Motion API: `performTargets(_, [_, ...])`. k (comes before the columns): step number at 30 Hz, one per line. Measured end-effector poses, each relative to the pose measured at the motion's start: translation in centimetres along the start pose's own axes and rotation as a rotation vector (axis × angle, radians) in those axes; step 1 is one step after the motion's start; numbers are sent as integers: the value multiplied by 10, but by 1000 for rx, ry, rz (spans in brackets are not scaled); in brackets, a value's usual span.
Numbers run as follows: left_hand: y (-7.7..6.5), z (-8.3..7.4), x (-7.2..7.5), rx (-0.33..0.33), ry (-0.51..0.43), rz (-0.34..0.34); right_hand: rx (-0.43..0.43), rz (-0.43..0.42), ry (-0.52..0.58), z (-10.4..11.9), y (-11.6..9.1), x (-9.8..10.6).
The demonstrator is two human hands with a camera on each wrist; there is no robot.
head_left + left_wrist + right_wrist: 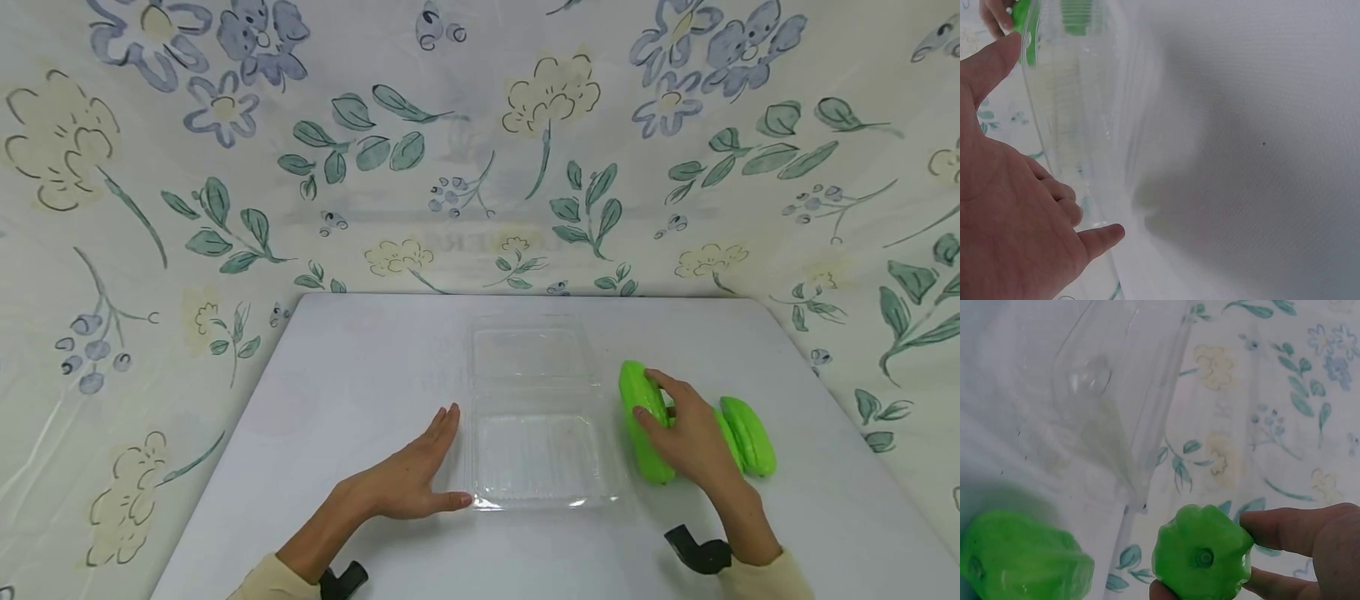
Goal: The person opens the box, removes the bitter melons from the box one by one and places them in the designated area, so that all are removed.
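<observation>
A clear plastic clamshell container (pixel 536 454) lies opened out on the white table, its lid (pixel 532 354) towards the back. My left hand (pixel 408 479) is spread flat at the container's left side, with the thumb at its near left corner. On the other side, my right hand (pixel 693 433) holds a bright green, ridged, elongated toy vegetable (pixel 641 425) between thumb and fingers. Seen end-on in the right wrist view, this vegetable (pixel 1200 553) has a lobed outline and a small round centre. Two similar green vegetables (pixel 750 433) lie to the right, one partly hidden by the hand.
The white table (pixel 345 358) ends at a back edge against a flower-printed cloth (pixel 480 167), which also surrounds both sides. Black wrist mounts (pixel 697 550) sit at both wrists.
</observation>
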State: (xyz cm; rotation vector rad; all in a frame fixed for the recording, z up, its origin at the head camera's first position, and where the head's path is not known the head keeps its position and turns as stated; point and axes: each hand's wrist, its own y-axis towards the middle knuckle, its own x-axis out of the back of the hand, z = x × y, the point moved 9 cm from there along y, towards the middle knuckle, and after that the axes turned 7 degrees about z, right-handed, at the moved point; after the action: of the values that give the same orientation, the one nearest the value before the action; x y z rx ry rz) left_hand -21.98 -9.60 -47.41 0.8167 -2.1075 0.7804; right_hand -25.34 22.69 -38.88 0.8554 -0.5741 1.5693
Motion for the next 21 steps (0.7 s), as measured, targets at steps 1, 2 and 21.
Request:
performTargets(1, [0,0,0,3,-1,1,-2,-2,1,-3,0,1])
performTargets(2, [0,1,0,5,-1,1,-1,-7,2,-5,0,3])
performTargets(21, [2,-4,0,-42,-10,24,-118,-67,-67,-50,-8,43])
